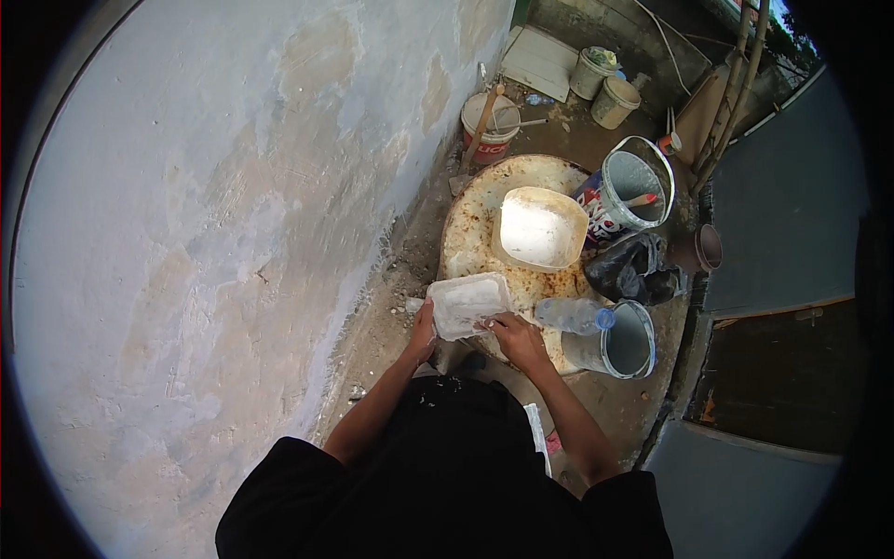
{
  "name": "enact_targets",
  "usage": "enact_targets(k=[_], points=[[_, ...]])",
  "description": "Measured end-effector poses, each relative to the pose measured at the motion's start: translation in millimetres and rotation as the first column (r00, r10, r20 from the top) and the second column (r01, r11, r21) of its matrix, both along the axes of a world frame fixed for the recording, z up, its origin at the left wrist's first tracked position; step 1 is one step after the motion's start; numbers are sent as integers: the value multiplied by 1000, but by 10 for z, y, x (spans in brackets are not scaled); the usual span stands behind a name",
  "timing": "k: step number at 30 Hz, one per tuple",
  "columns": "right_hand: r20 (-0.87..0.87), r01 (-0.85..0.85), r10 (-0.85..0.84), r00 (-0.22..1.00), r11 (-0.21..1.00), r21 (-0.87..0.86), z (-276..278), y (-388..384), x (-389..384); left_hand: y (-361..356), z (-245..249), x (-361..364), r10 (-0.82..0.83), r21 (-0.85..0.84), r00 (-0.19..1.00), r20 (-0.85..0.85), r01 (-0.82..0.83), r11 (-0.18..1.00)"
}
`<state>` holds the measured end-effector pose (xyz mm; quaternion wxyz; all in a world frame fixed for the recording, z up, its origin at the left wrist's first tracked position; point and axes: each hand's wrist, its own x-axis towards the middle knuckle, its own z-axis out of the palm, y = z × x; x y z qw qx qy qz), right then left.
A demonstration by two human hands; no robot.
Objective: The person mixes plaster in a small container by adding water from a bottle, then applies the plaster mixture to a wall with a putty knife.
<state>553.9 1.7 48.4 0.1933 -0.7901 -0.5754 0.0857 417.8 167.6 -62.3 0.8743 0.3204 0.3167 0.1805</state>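
Note:
A shallow white rectangular tray (468, 306) with whitish residue inside is held in front of my body, over the near left edge of a rusty round tabletop (470, 219). My left hand (423, 334) grips its left side. At its lower right corner, my right hand (517, 339) has its fingers bent over the rim. Beyond the tray sits a cream square basin (541, 230) with white material in it. A clear plastic bottle with a blue cap (570, 315) lies to the right of my right hand, against a grey bucket (627, 339).
A paint bucket (637, 186) with a red-handled tool and a black plastic bag (635, 267) stand at the right. A patchy wall (233, 233) rises on the left. Behind are a white-and-red bucket (491, 129) and two pails (615, 102). Grey panels (782, 205) line the right.

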Motion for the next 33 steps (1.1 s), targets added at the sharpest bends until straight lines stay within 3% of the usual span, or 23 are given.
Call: enact_targets(k=[1, 7, 11, 12, 14, 15, 18, 19, 22, 23, 26, 29, 33], points=[[-25, -23, 22, 999, 999, -38, -31, -33, -45, -6, 19, 9, 2, -32, 1000, 5, -1, 999], [-34, 61, -54, 998, 967, 248, -194, -209, -223, 12, -18, 68, 49, 4, 999, 5, -50, 999], [-68, 135, -117, 991, 906, 402, -71, -391, -315, 21, -99, 85, 44, 192, 996, -75, -29, 981], [-189, 338, -284, 940, 852, 400, -146, -509, -368, 25, -125, 76, 46, 216, 995, -86, -26, 976], [-415, 690, -558, 719, 644, 330, -354, -743, -487, 31, -129, 91, 49, 238, 995, -86, -27, 971], [-750, 908, -562, 350, 400, 124, -352, -734, -513, 33, -111, 90, 52, 236, 996, -77, -33, 971], [-697, 943, -642, 318, 289, 164, -350, -714, -380, 28, -89, 72, 59, 288, 993, -102, -27, 957], [-722, 931, -613, 319, 344, 120, -346, -699, -323, 28, -93, 38, 61, 316, 991, -121, -20, 949], [-762, 950, -573, 303, 245, 194, -593, -526, -121, 34, -101, 17, 53, 356, 986, -157, 7, 934], [-706, 920, -593, 387, 303, 249, -636, -515, -13, 26, -104, 24, 51, 332, 990, -131, -5, 943], [-575, 871, -673, 466, 234, 433, -374, -289, 98, 17, -100, -13, 57, 250, 995, -80, -35, 968], [-590, 829, -606, 534, 240, 505, -477, -276, 225, 7, -89, -60, 54, 164, 995, -86, -40, 986], [-374, 701, -602, 705, 515, 493, -345, -334, 260, 7, -226, -87, 43, 125, 995, -86, -32, 992]])
